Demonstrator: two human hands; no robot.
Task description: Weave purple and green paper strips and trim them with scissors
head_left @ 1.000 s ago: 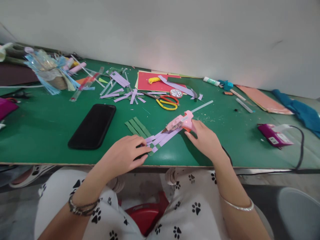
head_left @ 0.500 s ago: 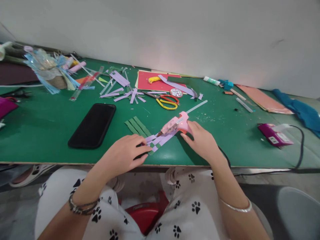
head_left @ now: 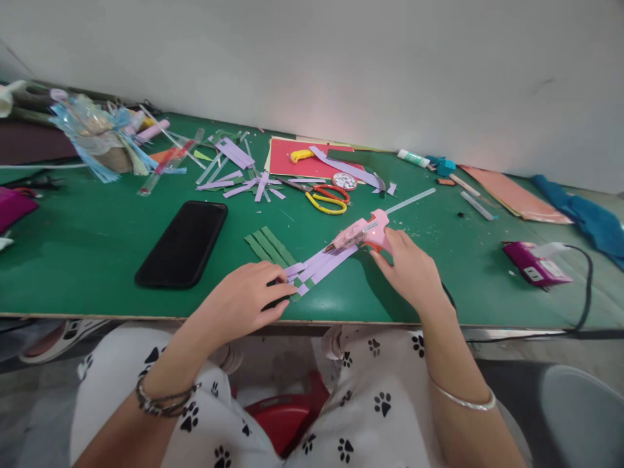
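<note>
Your right hand (head_left: pixel 410 270) grips the glue gun (head_left: pixel 364 230), right of the phone (head_left: pixel 182 244). Its nozzle (head_left: pixel 330 248) has just drawn back along the purple strips (head_left: pixel 334 265), away from your left hand (head_left: pixel 251 292), so their crossings with the green strips (head_left: pixel 271 246) seem clearer. That hand, loosely spread, steadies them right of the phone; fresh glue can't be made out.

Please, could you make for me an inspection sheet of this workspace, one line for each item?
Surface: green tabletop, small scraps on it.
Things in hand: purple and green paper strips, partly woven; pink glue gun with clear stick at its rear.
Clutter: black phone, scissors, loose purple strips, red sheet.
Hands: left hand rests its fingers on the woven part; right hand grips the glue gun.
Cables: dark cord curves from the magenta box to the front edge; second cord beside the right wrist.
Surroundings: pale wall behind; red object below the edge.
</note>
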